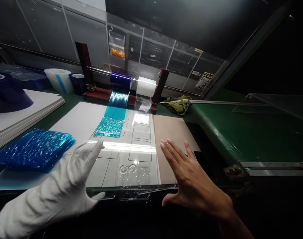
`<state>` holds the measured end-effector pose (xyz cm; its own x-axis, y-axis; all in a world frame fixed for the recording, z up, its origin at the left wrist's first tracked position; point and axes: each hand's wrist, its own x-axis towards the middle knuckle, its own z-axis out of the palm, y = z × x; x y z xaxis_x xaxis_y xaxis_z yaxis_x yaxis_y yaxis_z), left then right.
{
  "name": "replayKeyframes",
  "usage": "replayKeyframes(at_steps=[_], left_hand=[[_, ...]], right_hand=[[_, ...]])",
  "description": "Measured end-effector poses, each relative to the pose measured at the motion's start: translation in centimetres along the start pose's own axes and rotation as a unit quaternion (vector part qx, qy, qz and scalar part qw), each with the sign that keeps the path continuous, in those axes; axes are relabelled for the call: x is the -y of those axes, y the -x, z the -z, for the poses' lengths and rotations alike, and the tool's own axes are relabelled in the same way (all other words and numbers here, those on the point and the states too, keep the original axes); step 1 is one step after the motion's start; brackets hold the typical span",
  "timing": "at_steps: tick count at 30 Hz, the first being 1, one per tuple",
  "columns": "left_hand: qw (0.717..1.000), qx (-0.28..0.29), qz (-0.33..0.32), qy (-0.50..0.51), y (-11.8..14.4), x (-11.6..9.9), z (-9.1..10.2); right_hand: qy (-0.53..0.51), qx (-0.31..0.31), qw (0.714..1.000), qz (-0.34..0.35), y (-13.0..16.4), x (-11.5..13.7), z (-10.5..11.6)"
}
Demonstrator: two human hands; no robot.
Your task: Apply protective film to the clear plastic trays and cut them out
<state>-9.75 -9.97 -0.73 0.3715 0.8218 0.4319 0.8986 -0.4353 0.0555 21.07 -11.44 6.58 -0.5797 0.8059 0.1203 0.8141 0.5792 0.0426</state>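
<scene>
A clear plastic tray [131, 156] with moulded rectangular pockets lies on the bench in front of me. My left hand [71, 179], in a white glove, hovers flat at the tray's left edge with fingers apart. My bare right hand [188, 179] is spread open at the tray's right edge, over a brown sheet [171, 132]. Neither hand holds anything. A strip of blue film [111, 124] runs from a blue roll [120, 79] on a wooden holder down onto the tray's far left pockets. A white roll [146, 87] sits beside it with clear film hanging.
A crumpled pile of blue film [33, 149] lies at the left on a white sheet [79, 119]. Stacked white boards [24, 113] and tape rolls [59, 79] stand at the far left. A green conveyor [246, 136] runs along the right. A green spotted cloth [177, 103] lies behind the brown sheet.
</scene>
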Motion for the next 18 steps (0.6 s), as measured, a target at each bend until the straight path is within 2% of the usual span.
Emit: replayKeyframes(at_steps=[3, 7, 10, 13, 15, 18], left_hand=[[0.999, 0.01, 0.03, -0.006, 0.4, 0.2, 0.4], [0.99, 0.048, 0.013, 0.128, 1.4, 0.7, 0.8], [0.964, 0.079, 0.041, 0.251, 2.0, -0.1, 0.4], [0.919, 0.068, 0.066, 0.382, 1.8, -1.9, -0.2], [0.899, 0.075, 0.073, 0.425, 1.4, -3.0, -0.6], [0.889, 0.087, 0.072, 0.443, 1.0, -3.6, -0.9]], right_hand=[[-0.027, 0.005, 1.0, 0.012, -0.5, 0.0, -0.4], [-0.096, 0.008, 0.995, 0.016, -0.6, -0.1, -1.6], [-0.173, 0.02, 0.984, 0.029, -0.3, -0.2, -3.7], [-0.246, 0.032, 0.969, 0.012, -0.1, -0.1, -5.4], [-0.278, 0.033, 0.96, 0.0, 0.1, -0.2, -5.8], [-0.295, 0.035, 0.955, 0.006, 0.2, -0.6, -5.7]])
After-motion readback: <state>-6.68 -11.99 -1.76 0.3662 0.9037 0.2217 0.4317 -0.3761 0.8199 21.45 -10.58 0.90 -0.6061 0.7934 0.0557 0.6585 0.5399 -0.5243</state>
